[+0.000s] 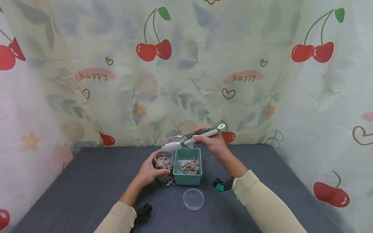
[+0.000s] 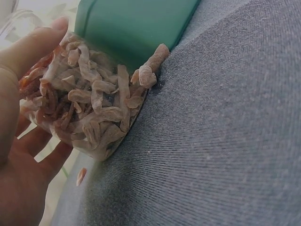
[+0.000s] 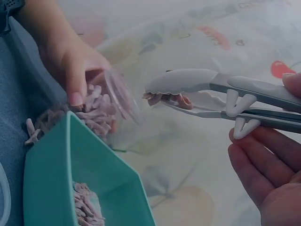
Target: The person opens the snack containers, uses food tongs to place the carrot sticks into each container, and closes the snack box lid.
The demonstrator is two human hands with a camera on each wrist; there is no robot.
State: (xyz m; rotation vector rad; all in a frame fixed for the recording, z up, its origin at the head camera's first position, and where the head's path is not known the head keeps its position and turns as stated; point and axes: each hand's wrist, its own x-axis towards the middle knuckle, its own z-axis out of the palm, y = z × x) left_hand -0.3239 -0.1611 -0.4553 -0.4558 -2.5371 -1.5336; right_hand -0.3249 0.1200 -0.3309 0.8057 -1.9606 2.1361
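Note:
My left hand (image 1: 149, 171) curls round a clear jar (image 2: 89, 99) of pale, powdery dried strips, thumb on the near side. The jar stands lidless on the table at the left wall of a teal bin (image 1: 187, 180). With my right hand (image 1: 215, 144) I grip white-and-grey kitchen tongs (image 1: 174, 147) above the jar and bin. In the right wrist view, a few dried strips (image 3: 175, 100) are pinched between the tong tips, near the jar's mouth. More strips (image 1: 190, 166) lie heaped inside the bin.
A round clear lid (image 1: 193, 199) lies flat on the dark table (image 1: 113, 174) in front of the bin. Loose strips (image 2: 153, 68) lie at the jar's base, and a small piece (image 2: 81, 176) lies behind it. A printed curtain (image 1: 186, 77) hangs behind and at both sides.

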